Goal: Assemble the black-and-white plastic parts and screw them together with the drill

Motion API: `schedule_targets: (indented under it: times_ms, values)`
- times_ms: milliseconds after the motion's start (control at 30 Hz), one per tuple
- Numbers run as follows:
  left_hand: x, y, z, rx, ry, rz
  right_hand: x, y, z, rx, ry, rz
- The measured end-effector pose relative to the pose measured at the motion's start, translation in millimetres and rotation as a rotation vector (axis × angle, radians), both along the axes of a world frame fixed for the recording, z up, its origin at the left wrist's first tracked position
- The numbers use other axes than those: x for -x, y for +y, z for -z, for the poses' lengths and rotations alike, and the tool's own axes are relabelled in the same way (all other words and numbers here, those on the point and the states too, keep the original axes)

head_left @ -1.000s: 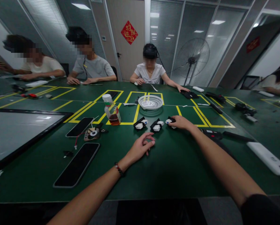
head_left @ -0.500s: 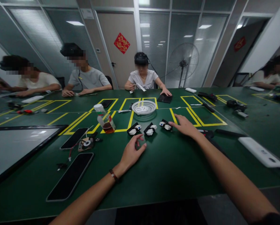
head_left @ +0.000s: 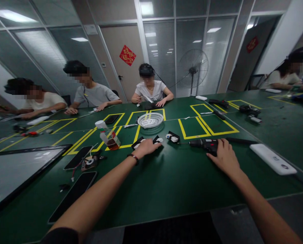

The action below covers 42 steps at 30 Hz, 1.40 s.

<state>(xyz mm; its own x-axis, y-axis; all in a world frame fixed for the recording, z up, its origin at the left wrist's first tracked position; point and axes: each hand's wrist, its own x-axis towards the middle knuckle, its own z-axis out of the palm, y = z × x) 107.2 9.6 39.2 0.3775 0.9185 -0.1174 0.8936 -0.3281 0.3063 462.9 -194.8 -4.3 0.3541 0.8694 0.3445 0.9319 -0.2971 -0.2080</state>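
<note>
My right hand (head_left: pixel 224 155) has left the right bundle (head_left: pixel 173 137) for the drill (head_left: pixel 203 144), and my left hand (head_left: pixel 146 148) has come forward over the left bundle (head_left: pixel 136 143) and middle bundle (head_left: pixel 159 140). Ahead, a red diamond sign (head_left: pixel 127 55) on the door (head_left: pixel 115 37) carries gold characters. The drill lies black, with a small red mark; my palm hides its handle, so I cannot tell how firmly I hold it. The bottle (head_left: pixel 107 137) has lettering too small to read. The bundles, black around white, sit mid-table, two partly covered by my left fingers, whose grip I cannot tell.
</note>
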Motion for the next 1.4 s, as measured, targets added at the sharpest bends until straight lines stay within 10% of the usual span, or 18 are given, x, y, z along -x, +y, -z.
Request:
schedule_targets:
  times_ms: [367,567,900,1133,1400]
  values:
    - [1.2,-1.8,3.7,0.123,-0.056,-0.048,-48.8,8.0,-5.8,0.422,0.321,0.029]
    - [21.0,-35.8,8.8,0.168,-0.303,-0.014,-55.2,-12.0,-15.1,0.376,0.467,0.022]
    - [68.6,-76.5,19.6,0.475,-0.995,-0.11,28.8,-43.9,-32.2,-0.197,1.289,-0.186]
    - [90.3,-63.0,32.0,0.489,-1.195,-0.066,97.5,26.2,-59.4,0.189,1.849,-0.667]
    - [93.8,-54.7,57.3,0.315,-1.323,-0.172,111.7,63.1,-9.5,0.304,1.9,-0.615]
